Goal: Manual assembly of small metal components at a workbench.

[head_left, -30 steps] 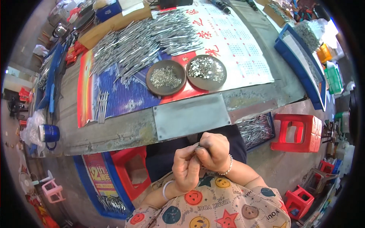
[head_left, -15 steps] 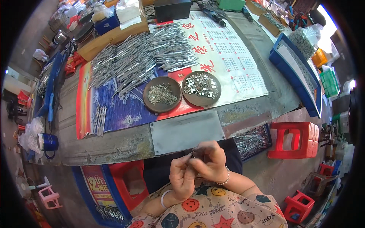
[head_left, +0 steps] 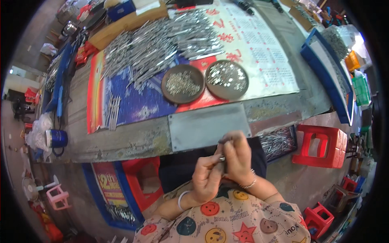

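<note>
My left hand [head_left: 206, 178] and my right hand [head_left: 239, 160] meet in front of my body, just off the near table edge. Their fingertips are closed around a small shiny metal piece [head_left: 222, 158]; most of it is hidden, so I cannot make out its kind. Beyond them a grey metal plate [head_left: 208, 125] lies at the table's edge. Two brown dishes stand side by side past it. The left dish [head_left: 184, 99] holds small pin-like metal parts, the right dish [head_left: 231, 96] small shiny round pieces. Long thin metal strips [head_left: 142, 50] are heaped behind them.
Several strips [head_left: 113, 111] lie apart at the left on the poster sheet [head_left: 133, 109]. A blue tray [head_left: 326, 77] stands at the right. Below the table are an open box of strips [head_left: 277, 143], a red stool [head_left: 324, 146] and a blue-edged tray [head_left: 121, 194]. A blue mug [head_left: 58, 138] sits left.
The whole view has shifted, so the table sits higher in the picture. Both hands stay together on the small metal piece, and the right hand's fingers now point more upright.
</note>
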A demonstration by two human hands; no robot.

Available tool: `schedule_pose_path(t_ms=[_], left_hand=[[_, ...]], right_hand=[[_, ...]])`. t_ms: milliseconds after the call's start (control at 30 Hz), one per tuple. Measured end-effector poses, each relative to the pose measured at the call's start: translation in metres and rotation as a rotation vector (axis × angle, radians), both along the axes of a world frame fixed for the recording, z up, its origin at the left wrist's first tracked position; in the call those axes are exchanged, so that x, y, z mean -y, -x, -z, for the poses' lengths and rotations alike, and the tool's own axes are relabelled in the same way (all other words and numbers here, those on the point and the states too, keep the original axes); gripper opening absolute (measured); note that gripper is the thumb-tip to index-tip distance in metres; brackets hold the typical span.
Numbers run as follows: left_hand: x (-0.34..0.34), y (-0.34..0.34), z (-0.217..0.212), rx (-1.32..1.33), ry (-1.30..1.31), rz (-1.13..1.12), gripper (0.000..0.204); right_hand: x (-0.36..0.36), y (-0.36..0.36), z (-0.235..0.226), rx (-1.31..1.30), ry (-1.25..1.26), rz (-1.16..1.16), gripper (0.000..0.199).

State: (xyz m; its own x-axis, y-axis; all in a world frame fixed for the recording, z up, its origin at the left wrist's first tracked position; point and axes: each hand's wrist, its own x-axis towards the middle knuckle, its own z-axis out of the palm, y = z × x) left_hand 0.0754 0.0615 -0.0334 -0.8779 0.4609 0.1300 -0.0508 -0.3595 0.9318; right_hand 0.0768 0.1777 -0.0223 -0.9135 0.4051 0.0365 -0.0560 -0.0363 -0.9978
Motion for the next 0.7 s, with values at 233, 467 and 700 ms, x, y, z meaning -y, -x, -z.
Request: schedule_pose_path(t_ms=[233, 467, 700], left_hand=[[0.005, 0.005, 0.008, 0.01, -0.129, -0.053, 0.024], [0.007, 0.002, 0.015, 0.03, -0.154, -0.049, 0.02], [0.008, 0.004, 0.01, -0.018, -0.091, -0.056, 0.022]], right_hand=[[-0.009, 0.004, 0.0, -0.203, -0.307, -0.16, 0.019], [0.0, 0.01, 0.007, -0.363, -0.677, -0.017, 0.013], [-0.008, -0.001, -0.007, -0.036, -0.087, -0.201, 0.013]])
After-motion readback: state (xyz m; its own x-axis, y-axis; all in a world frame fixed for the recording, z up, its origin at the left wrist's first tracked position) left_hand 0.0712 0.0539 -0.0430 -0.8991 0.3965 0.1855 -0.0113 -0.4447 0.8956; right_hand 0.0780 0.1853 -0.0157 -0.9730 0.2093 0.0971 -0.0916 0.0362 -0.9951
